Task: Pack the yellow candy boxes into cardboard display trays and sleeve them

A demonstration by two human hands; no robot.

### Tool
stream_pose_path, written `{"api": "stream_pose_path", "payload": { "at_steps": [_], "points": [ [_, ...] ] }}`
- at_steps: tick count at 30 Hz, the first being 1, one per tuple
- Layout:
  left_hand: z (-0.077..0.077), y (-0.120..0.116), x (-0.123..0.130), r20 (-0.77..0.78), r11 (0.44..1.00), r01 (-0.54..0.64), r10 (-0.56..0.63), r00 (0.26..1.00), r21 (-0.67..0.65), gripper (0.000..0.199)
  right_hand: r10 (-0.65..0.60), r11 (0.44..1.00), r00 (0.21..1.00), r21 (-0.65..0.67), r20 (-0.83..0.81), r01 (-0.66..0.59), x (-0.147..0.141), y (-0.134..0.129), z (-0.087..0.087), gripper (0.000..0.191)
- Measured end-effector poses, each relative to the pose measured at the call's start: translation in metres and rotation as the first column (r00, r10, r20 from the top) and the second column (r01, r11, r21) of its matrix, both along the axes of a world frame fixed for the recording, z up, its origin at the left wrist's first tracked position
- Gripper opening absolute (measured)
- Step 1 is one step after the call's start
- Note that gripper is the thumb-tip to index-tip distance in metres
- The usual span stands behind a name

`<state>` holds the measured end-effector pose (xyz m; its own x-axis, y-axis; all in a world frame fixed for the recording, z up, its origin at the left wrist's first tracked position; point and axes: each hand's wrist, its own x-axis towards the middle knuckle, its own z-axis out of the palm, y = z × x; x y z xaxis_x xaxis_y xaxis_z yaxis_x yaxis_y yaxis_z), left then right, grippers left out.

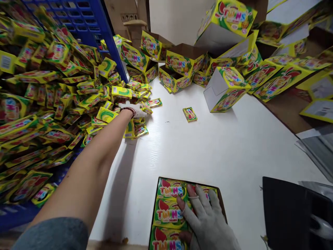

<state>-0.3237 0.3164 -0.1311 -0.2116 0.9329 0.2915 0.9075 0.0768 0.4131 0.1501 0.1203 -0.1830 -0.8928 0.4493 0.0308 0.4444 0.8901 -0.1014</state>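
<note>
My left hand [133, 108], in a white glove with a dark bracelet at the wrist, reaches out to the edge of a heap of small yellow-green TWINS packs [122, 92]. Its fingers look spread over the packs, their tips partly hidden. Close to me, an open display box [223, 205] holds rows of larger-looking TWINS packs [168, 211] with watermelon pictures. My right hand [205, 217], in a grey glove with some fingertips bare, lies flat on the packs at the box's right side, fingers stretched out. It covers part of the rows.
A blue plastic crate [100, 26] lies tipped at the left, packs spilling onto the white table [208, 149]. One loose pack [190, 114] lies mid-table. Folded display boxes [179, 64] line the back; a closed-sided box [225, 89] stands right. A black flat object [284, 211] sits at right.
</note>
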Motion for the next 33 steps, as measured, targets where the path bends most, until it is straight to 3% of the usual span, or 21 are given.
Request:
{"api": "stream_pose_path", "payload": {
  "at_steps": [3,7,11,14,17,19,21,24,27,29,31,33],
  "points": [
    [-0.010,-0.013,0.009,-0.081,0.987,-0.054,0.042,0.996,-0.151,0.049,-0.020,0.999,1.000,-0.026,0.008,0.020,-0.002,-0.001,0.007,0.089],
    [-0.010,-0.062,0.039,-0.218,0.940,-0.200,0.141,0.966,-0.277,0.052,-0.081,0.996,0.997,-0.031,0.006,0.081,-0.010,-0.004,0.023,0.073],
    [-0.006,-0.136,0.087,-0.309,0.928,-0.194,0.091,0.947,-0.319,0.062,-0.092,0.995,0.996,-0.032,0.007,0.092,-0.016,-0.004,0.036,0.067],
    [-0.007,-0.201,0.130,-0.365,0.932,-0.093,-0.044,0.930,-0.350,0.061,-0.082,0.996,0.996,-0.019,0.018,0.083,-0.016,-0.004,0.041,0.064],
    [-0.009,-0.261,0.170,-0.310,0.941,0.032,-0.143,0.940,-0.337,0.072,-0.081,0.997,0.996,-0.004,0.040,0.081,-0.014,-0.003,0.044,0.061],
    [-0.010,-0.293,0.191,-0.257,0.965,0.049,-0.117,0.959,-0.258,0.085,-0.084,0.996,0.995,0.005,0.055,0.084,-0.013,-0.004,0.045,0.060],
    [-0.011,-0.317,0.205,-0.222,0.987,-0.029,-0.008,0.975,-0.161,0.094,-0.082,0.997,0.995,0.018,0.059,0.081,-0.012,-0.005,0.046,0.060],
    [-0.013,-0.339,0.214,-0.194,0.978,-0.144,0.114,0.974,-0.149,0.083,-0.069,0.997,0.996,0.038,0.048,0.067,-0.011,-0.007,0.045,0.060],
    [-0.012,-0.350,0.211,-0.096,0.974,-0.119,0.102,0.990,-0.190,0.053,-0.060,0.998,0.998,0.039,0.017,0.059,-0.010,-0.006,0.041,0.061],
    [-0.007,-0.352,0.208,0.056,0.981,-0.141,0.149,0.987,-0.131,0.045,-0.061,0.998,0.997,0.012,-0.038,0.062,-0.008,-0.002,0.038,0.060],
    [0.004,-0.350,0.209,0.291,0.977,-0.202,0.212,0.933,-0.063,0.048,-0.074,0.996,0.984,-0.058,-0.162,0.066,-0.006,0.002,0.036,0.057],
    [0.017,-0.344,0.216,0.564,0.975,-0.222,0.199,0.802,-0.027,0.051,-0.140,0.980,0.922,-0.184,-0.362,0.076,-0.006,0.003,0.038,0.055]
  ]
}}
